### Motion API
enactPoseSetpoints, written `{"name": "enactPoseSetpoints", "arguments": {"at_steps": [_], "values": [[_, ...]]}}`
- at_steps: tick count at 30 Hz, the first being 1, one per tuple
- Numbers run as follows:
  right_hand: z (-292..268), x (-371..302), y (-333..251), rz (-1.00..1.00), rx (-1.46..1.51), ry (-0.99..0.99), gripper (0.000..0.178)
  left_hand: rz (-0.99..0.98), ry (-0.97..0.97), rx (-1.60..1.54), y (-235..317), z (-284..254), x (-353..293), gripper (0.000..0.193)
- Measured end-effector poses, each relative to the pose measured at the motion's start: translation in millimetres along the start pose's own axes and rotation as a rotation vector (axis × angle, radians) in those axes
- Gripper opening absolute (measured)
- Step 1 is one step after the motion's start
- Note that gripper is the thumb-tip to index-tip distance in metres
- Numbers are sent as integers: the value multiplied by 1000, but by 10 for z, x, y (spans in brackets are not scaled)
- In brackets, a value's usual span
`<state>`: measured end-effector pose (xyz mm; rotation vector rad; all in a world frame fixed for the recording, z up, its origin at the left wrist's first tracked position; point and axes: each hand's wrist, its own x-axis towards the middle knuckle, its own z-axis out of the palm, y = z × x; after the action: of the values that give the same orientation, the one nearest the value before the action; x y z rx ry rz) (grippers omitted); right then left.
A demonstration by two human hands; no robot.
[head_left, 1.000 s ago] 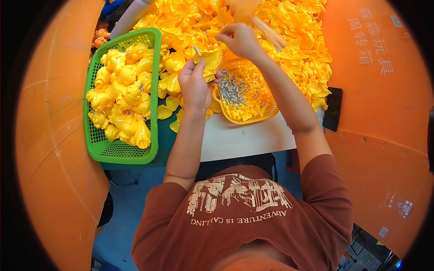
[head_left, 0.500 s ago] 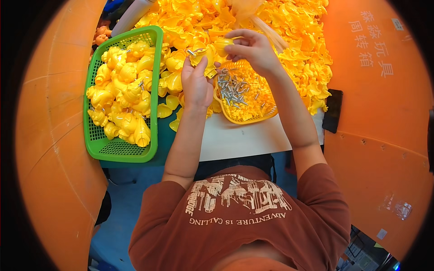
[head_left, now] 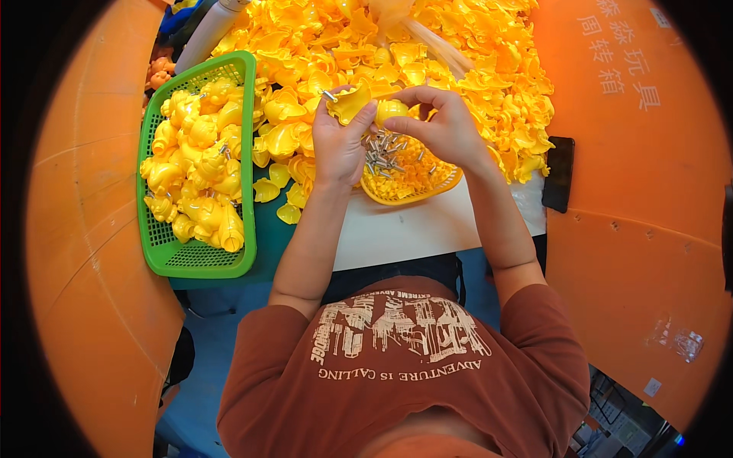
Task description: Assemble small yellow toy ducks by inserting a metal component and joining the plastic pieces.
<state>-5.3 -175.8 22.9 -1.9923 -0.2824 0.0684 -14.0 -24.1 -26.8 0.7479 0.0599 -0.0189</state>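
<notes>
Two hands work close together: the left hand (head_left: 338, 149) grips a yellow shell (head_left: 350, 104) between thumb and fingers, and the right hand (head_left: 450, 130) pinches a rounded piece (head_left: 392, 112). Half a second ago we saw that piece held a little farther from the shell; now the right hand has brought it in just beside the shell's right edge. We judge that both hands are now busy at one spot, with the pieces near enough to be handled together. Whether they touch we cannot tell.

The shell sits at the left fingertips, its hollow face seemingly up toward us; its long axis is hard to read behind the thumb. A silver pin (head_left: 328, 95) juts from its left end, its free tip aimed up and left, its length slanting down and right into the shell. The rounded piece seems to show us its domed side and has no clear long axis.

Just below and between the hands we see a yellow basket (head_left: 408, 200) with loose pins (head_left: 385, 153) and yellow bits (head_left: 418, 168). Beyond the fingers spreads a heap (head_left: 504, 114) of yellow parts. Left of the left hand stands a green basket (head_left: 248, 153) of bulkier yellow pieces (head_left: 198, 164); right of the right forearm lies a black slab (head_left: 560, 174).
</notes>
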Motion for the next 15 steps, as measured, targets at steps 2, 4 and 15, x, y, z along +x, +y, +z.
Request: {"name": "enactPoseSetpoints", "arguments": {"at_steps": [2, 4, 15], "values": [[-71, -34, -24, -13, -155, 4, 20, -19, 18, -2, 2, 18, -16, 29], [-109, -60, -38, 150, 205, -29, 19, -36, 37, -5, 18, -1, -9, 25], [477, 7, 80, -254, -72, 244, 10, -219, -12, -279, 88, 46, -28, 50]]}}
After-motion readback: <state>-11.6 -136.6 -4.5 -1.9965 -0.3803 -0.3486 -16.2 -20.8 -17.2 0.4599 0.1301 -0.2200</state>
